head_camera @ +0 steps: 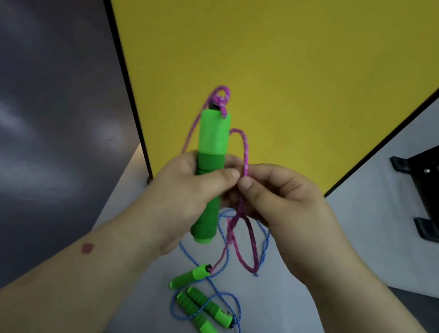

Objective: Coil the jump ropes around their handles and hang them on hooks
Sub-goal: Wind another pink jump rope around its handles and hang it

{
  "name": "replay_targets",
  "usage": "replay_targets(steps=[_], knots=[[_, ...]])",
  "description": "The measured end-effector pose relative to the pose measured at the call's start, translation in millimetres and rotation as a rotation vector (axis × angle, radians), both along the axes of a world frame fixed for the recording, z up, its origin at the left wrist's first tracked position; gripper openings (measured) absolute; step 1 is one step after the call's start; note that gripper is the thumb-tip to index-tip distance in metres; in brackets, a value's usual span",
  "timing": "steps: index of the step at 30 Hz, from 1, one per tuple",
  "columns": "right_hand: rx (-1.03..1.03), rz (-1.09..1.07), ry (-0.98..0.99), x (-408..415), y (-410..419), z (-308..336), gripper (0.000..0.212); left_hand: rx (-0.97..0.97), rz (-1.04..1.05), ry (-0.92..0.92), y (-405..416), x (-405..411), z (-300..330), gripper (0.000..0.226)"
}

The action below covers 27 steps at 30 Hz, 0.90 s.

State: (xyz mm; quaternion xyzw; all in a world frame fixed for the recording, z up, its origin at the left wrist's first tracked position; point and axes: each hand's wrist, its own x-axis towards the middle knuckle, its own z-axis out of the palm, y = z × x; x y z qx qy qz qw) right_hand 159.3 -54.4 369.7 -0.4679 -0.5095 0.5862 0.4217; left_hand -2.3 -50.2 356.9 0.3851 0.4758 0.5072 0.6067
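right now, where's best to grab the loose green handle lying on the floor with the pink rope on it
Grip the loose handle around its ribbed foam middle, coming from above with fingers across its width. It lies flat and tilted, and the pink rope leaves its upper-right end, so the lower-left half is clear of cord.

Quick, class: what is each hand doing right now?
Left hand: grips the green handle, held upright.
Right hand: pinches the pink rope beside that handle.

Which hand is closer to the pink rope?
Right. The right hand pinches the pink rope between thumb and fingers. The left hand grips the green handle just beside it, thumb tip near the rope.
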Motion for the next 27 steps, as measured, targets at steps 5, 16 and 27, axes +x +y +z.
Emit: replay_targets(steps=[5, 16, 27], knots=[[0.012, -0.177, 0.049, 2, 4, -3, 0.011, -0.053, -0.195, 0.11, -4, 2, 1, 0.023], [-0.112, 0.197, -0.216, 0, -3, -9, 0.014, 0.036, 0.215, -0.111, 5, -7, 13, 0.014], [-0.025, 0.105, -0.33, 2, 1, -6, 0.004, 0.057, 0.133, 0.113, -1, 2, 6, 0.014]])
